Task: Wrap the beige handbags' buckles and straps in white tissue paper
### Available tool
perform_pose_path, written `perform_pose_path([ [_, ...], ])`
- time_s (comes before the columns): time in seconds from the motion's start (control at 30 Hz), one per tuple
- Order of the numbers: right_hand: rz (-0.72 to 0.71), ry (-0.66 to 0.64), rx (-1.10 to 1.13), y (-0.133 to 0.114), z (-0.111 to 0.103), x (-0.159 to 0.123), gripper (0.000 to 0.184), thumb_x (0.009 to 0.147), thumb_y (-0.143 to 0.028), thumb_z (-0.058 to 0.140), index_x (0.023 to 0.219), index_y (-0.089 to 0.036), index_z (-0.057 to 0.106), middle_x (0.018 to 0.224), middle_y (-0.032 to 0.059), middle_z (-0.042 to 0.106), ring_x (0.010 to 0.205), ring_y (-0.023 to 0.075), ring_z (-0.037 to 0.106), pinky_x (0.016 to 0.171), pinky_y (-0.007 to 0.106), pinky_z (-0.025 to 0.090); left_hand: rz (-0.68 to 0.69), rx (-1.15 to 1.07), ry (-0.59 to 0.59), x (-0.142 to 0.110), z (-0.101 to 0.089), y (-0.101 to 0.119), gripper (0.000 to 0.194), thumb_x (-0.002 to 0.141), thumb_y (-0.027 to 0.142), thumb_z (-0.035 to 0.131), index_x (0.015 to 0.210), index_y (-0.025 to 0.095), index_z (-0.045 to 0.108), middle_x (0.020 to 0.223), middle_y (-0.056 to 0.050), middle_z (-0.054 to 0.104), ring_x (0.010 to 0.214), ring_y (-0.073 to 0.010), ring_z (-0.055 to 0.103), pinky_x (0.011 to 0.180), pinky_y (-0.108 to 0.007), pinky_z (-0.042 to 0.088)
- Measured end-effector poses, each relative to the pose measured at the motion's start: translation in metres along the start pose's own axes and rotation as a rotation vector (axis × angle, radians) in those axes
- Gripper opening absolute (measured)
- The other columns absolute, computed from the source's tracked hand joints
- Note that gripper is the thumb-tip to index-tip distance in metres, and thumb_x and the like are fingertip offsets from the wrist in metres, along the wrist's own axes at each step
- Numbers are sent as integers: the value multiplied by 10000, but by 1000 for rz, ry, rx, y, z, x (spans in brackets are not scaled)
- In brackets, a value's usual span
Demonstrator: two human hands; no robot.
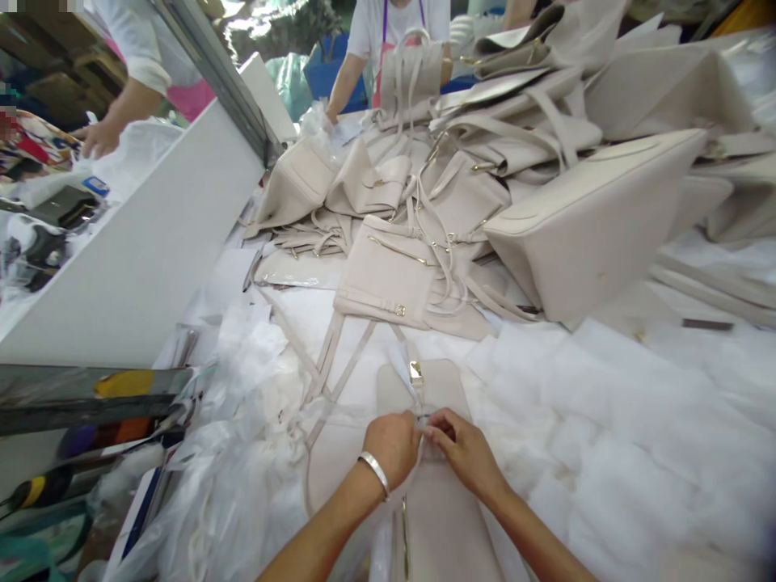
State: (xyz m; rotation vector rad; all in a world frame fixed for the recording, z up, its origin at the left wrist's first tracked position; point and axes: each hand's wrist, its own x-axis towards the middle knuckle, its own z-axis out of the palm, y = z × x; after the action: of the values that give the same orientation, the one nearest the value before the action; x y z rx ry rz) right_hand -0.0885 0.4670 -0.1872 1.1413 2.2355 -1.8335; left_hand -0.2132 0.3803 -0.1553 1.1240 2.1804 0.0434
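A cream leather bag (433, 517) lies flat in front of me on white wrapping. My left hand (393, 444), with a silver bangle on its wrist, and my right hand (461, 450) meet over the bag's upper middle. Both are closed in a pinch on a thin clear or white wrap at the bag's strap, just below a gold buckle (415, 371). Long cream straps (331, 368) trail from the bag towards the upper left.
A heap of cream bags (546, 162) fills the far half of the table. White tissue (636, 436) lies to the right, crumpled plastic (206, 485) to the left. A white board (151, 250) slants along the left. Two other people stand beyond it (139, 73) and at the far end (394, 32).
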Motion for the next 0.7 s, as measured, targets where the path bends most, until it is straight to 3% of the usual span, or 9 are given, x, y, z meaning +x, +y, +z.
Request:
perform_pose_path([
  [0.1, -76, 34, -100, -6, 1, -2, 184, 849, -341, 496, 723, -216, 543, 677, -24, 576, 658, 157, 536, 620, 262, 389, -23, -158, 57, -8, 9, -10, 250, 856, 336, 377, 768, 187, 556, 707, -77, 640, 695, -228, 595, 617, -318, 386],
  [0.23, -248, 180, -243, -13, 2, -8, 158, 878, -286, 440, 784, -214, 546, 922, 40, 575, 880, 185, 539, 792, 306, 405, -52, -430, 107, -22, 20, -25, 315, 892, 385, 308, 682, 202, 455, 649, 1, 549, 638, -155, 514, 579, -261, 354],
  [0.37, -210, 232, -253, -10, 3, -9, 159, 869, -297, 443, 777, -219, 546, 882, 32, 582, 866, 187, 544, 797, 308, 414, -72, -647, 108, -40, 23, -39, 344, 880, 441, 306, 651, 202, 398, 626, 23, 486, 630, -135, 479, 574, -245, 376],
  [0.43, -147, 221, -252, -9, 3, -7, 171, 862, -309, 442, 766, -219, 551, 835, 16, 584, 807, 175, 553, 745, 290, 422, -68, -780, 53, -53, 24, -41, 377, 879, 494, 274, 689, 199, 412, 637, 21, 503, 608, -134, 497, 559, -251, 408],
  [0.53, -71, 202, -331, -13, 3, -2, 196, 852, -321, 440, 730, -213, 549, 788, -2, 580, 741, 154, 550, 685, 265, 404, -58, -1088, -182, -76, 27, -40, 345, 862, 531, 319, 885, 202, 423, 697, 6, 585, 566, -140, 559, 522, -271, 466],
  [0.6, -54, 202, -391, -17, 3, 2, 198, 834, -319, 460, 694, -207, 544, 743, -11, 570, 694, 144, 537, 651, 256, 381, -29, -1048, -301, -88, 25, -41, 262, 854, 432, 394, 1000, 214, 403, 730, -1, 627, 548, -139, 590, 497, -262, 484],
  [0.7, -54, 190, -439, -21, 1, 8, 192, 798, -310, 501, 648, -200, 552, 686, -18, 567, 648, 135, 525, 607, 242, 351, 22, -615, -263, -91, 3, -50, 185, 836, 270, 404, 1003, 219, 465, 716, 0, 650, 533, -140, 612, 464, -240, 485],
])
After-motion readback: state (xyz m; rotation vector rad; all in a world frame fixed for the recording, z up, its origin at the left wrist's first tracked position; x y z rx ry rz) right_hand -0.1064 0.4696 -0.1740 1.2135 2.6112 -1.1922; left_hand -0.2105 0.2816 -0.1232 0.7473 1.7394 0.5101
